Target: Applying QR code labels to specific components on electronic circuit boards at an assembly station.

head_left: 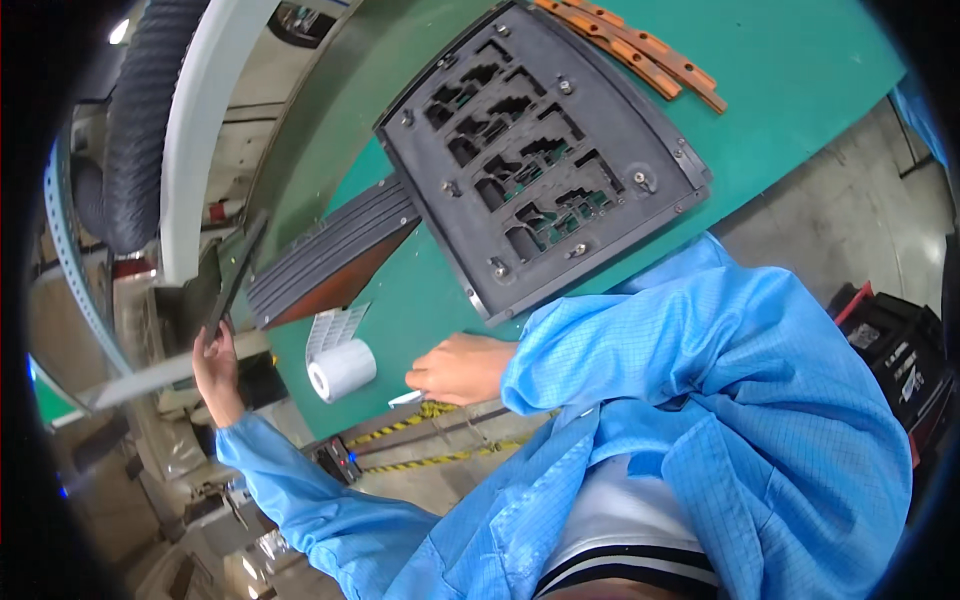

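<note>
And here's the left hand (215, 372), out beyond the left side of the bench (790, 80), its grip closed around the lower end of a thin dark panel (240, 275), which is lifted clear and tilts up and to the right, seen almost edge-on. Over to the right hand (462, 368): it's curled low at the near edge of the bench, grip pinched on a small white slip (406, 398) that pokes out past the fingers; whether the hand rests on the surface, I can't tell. Between the two hands sits a roll of white labels (348, 368), on its side on the green top, its loose strip trailing up behind it. Just beyond that, a dark ribbed stack (335, 245) with a brown side lies slantwise, its far end up against the left side of a big dark frame (625, 150). What a piece that is: stepped cutouts right through the middle, green showing through them, metal fasteners dotted around the face! Up at the far side, orange bars (625, 55) lie close together beside the frame's top edge. Off to the right, below bench level, there's a black box (890, 350).
</note>
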Demonstrator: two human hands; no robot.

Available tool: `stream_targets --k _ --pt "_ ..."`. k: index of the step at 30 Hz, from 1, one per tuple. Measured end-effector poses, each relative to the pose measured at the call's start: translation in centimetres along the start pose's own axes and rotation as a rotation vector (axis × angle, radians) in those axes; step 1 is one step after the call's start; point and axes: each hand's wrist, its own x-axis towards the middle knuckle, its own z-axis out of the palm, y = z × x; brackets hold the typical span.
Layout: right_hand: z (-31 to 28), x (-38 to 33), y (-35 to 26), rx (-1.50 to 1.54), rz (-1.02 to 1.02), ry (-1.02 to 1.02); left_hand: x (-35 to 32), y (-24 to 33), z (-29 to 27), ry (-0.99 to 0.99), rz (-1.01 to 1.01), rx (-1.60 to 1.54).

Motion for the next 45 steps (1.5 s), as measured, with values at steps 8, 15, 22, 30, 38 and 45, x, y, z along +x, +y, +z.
stream_targets --k 8,15,22,30,38,45 --pt "-4.3 -3.1 -6.0 0.278 -0.095 -0.119 -18.6 -12.6 9.5 -0.377 0.013 -0.072" --pt "-7.1 -5.6 -8.9 0.345 -0.118 -0.026 -19.4 -23.6 14.8 -0.501 -0.127 -0.098" --pt "-9.7 -6.9 -9.0 0.329 -0.009 0.081 -22.4 -29.3 18.0 -0.617 -0.101 0.322" --pt "-18.4 -8.4 -10.9 0.329 0.153 0.24 -21.3 -27.8 17.0 -0.844 0.296 1.263" --pt "-23.4 -7.7 -11.4 0.065 0.245 0.337 -23.4 -24.9 23.6 -1.124 0.402 0.737" --pt "-25.1 -7.8 -11.6 0.126 0.358 0.402 -23.1 -26.6 25.4 -1.346 0.377 0.876"
